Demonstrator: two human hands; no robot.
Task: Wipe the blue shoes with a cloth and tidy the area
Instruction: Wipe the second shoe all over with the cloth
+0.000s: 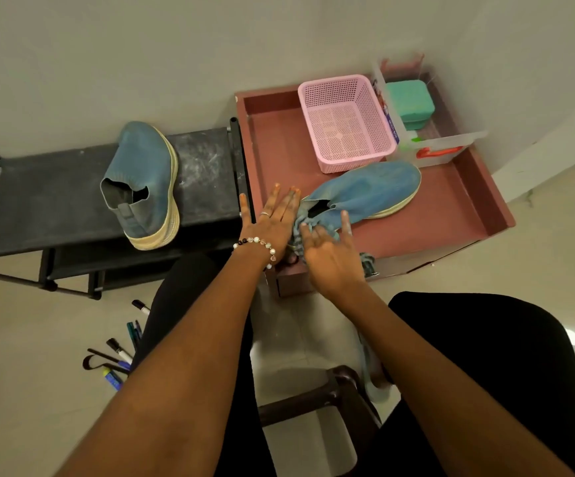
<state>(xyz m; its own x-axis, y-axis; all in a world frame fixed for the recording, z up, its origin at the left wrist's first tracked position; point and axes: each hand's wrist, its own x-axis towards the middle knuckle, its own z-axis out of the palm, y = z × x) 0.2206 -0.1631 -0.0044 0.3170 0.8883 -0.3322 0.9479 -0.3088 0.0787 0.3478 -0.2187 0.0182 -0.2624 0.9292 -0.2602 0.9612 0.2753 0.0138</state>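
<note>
Left hand [272, 222]: held flat with fingers [275, 197] straight and spread wide, beside the heel of the near shoe; nothing is gripped.
Right hand [330, 256]: laid on the cloth [301, 232], fingers loosely extended.
Near blue shoe [365, 197]: lying in the red tray [468, 201], heel toward the hands.
Cloth: bunched at that shoe's heel, at the tray's front edge.
Second blue shoe [144, 180]: placed on the black rack [55, 201], well apart.
Pink basket [346, 122]: set in the tray behind the shoe.
Pens [120, 352]: scattered on the floor.
</note>
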